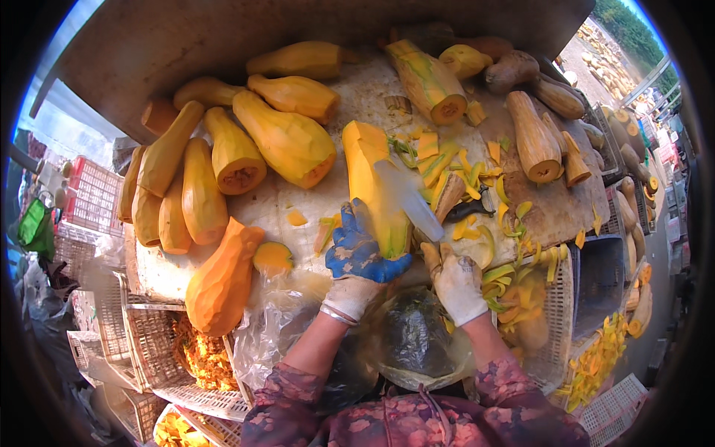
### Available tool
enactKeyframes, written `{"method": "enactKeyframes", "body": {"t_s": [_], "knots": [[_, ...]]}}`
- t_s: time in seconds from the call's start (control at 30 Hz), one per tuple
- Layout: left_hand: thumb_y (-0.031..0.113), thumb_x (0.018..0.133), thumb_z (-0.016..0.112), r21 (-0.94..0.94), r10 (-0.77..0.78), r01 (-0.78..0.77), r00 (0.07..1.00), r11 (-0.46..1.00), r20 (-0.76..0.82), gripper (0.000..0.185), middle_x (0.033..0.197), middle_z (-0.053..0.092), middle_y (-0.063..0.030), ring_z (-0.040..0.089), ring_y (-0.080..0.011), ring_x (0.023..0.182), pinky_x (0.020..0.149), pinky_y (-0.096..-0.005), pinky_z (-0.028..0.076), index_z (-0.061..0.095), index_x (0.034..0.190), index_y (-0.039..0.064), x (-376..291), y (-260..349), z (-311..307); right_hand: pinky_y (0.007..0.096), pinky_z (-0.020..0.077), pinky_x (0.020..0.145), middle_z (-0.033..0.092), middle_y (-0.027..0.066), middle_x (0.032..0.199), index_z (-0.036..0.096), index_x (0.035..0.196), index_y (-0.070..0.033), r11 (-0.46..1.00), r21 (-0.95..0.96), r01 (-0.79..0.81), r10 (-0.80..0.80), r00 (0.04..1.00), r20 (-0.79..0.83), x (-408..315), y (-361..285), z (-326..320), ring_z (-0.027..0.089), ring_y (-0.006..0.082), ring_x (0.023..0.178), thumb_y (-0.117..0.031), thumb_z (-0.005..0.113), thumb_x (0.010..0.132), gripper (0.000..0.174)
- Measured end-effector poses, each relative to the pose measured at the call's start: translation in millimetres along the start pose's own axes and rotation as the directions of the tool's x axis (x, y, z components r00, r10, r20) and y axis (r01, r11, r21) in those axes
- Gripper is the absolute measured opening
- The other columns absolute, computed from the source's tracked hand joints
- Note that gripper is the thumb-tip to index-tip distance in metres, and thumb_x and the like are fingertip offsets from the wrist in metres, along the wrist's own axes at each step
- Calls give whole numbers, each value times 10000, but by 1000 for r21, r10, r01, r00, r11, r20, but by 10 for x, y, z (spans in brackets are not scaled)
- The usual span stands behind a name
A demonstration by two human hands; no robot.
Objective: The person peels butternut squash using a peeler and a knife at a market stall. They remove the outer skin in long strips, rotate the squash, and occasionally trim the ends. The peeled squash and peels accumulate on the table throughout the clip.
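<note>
A long, partly peeled yellow squash [366, 167] lies lengthwise before me, greenish at its near end. My left hand [363, 251], in a blue-coated glove, is spread against that near end. Beside it on the right, my right hand [453, 279], in a pale glove, has its fingers bent around something hard to make out. A blurred, broad blade [408, 201] slants across the squash's right side, down to just above the right hand. Peel strips and chunks [475, 173] lie right of it, with a dark-handled tool [469, 210] among them.
Peeled squashes [285, 137] crowd the table's left and back; an orange one [223, 279] rests at the near left edge. Unpeeled squashes [535, 139] lie at the right. Plastic crates [162, 346] with scraps stand below left, another crate [558, 313] at right. Clear plastic sheeting [273, 318] hangs nearby.
</note>
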State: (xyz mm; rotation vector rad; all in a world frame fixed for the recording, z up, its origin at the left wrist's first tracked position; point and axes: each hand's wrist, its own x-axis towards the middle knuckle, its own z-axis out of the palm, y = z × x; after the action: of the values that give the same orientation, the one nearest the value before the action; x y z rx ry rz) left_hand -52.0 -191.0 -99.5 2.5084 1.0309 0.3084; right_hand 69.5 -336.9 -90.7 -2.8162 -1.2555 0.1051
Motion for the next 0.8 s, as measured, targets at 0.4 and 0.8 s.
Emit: {"method": "enactKeyframes", "body": {"t_s": [0.4,0.8], "knots": [[565,611,795,-152,-119,128,991,980,66,1173,1467,465,-256,494,-407,1318,1112,-432,409,344,1507,-43,62,-49,-107,444,487,635,628,129,936,708,1182,-116,860,-78,503,-507,833,-220,-416,314,-255,609,338,699,-85,626,881,314],[493,664,777,-249,-75,82,996,965,38,1057,1440,481,-269,531,-418,1261,1035,-448,466,381,1476,-54,61,-7,-92,416,507,586,668,145,984,671,1248,-122,852,-218,477,-494,869,-26,-252,155,-276,627,307,671,-133,635,911,339]]}}
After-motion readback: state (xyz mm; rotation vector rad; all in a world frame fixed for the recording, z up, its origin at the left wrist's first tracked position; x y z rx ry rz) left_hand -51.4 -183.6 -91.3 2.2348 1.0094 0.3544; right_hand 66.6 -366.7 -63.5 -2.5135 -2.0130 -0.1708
